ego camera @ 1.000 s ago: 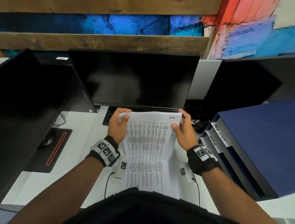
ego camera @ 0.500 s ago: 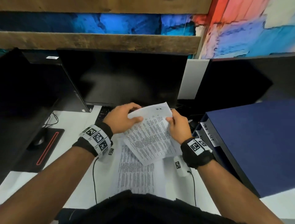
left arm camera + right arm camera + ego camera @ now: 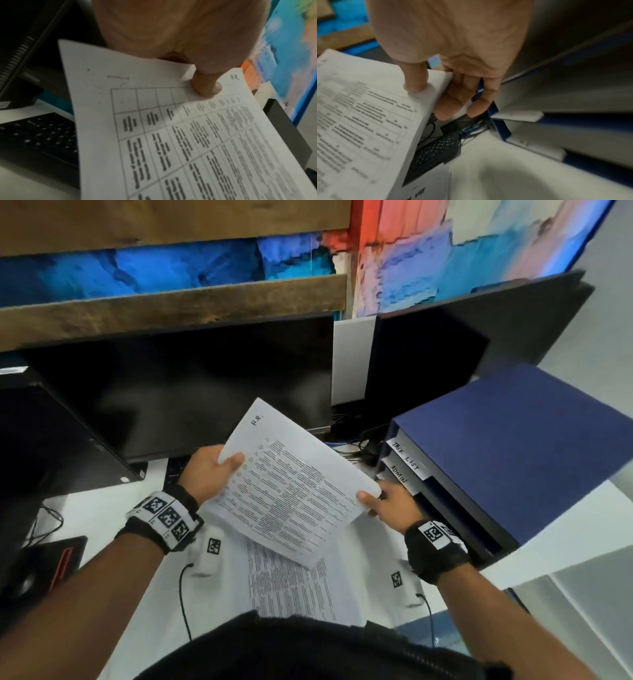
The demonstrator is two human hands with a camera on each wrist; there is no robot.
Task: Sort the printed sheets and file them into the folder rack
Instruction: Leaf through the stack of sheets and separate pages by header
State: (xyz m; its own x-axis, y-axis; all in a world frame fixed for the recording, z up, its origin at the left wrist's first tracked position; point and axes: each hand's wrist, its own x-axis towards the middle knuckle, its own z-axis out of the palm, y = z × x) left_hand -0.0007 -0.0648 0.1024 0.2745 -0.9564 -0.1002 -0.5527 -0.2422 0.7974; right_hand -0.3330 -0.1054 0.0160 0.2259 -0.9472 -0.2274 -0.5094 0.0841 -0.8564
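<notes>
White paper: one printed sheet [image 3: 291, 491] is held tilted in the air above the desk [image 3: 102, 508], between a dark monitor [image 3: 178, 392] and the blue folder rack [image 3: 513, 453]. Handwritten letters "H.R." sit in one corner.
Left hand: the left hand [image 3: 209, 474] pinches one edge of the sheet, thumb [image 3: 205, 86] pressed on the printed side; the other fingers are hidden behind the paper.
Right hand: the right hand [image 3: 394, 503] pinches the opposite edge just beside the rack, thumb [image 3: 415, 81] on top and fingers [image 3: 447, 108] loosely curled beneath.
Folder rack: it stands at the desk's right edge. Two white tabs can be read, "TASK LIST" [image 3: 407, 458] above "ADMIN" [image 3: 399, 474]. A lower slot is partly hidden by the right hand, so any label there cannot be read.
Sheets on the desk: at least one more printed sheet [image 3: 291, 587] lies flat near the front edge, partly covered by the held sheet and cut off by the person's dark clothing. How many lie there cannot be told.
Print: a table of small text, too blurred to read.
Monitors: two, both dark; the second one [image 3: 445, 354] stands behind the rack.
Keyboard: one black keyboard [image 3: 42, 139], mostly hidden behind the hands and paper.
Cables: a tangle [image 3: 471, 129] beside the rack; the count is unclear.
</notes>
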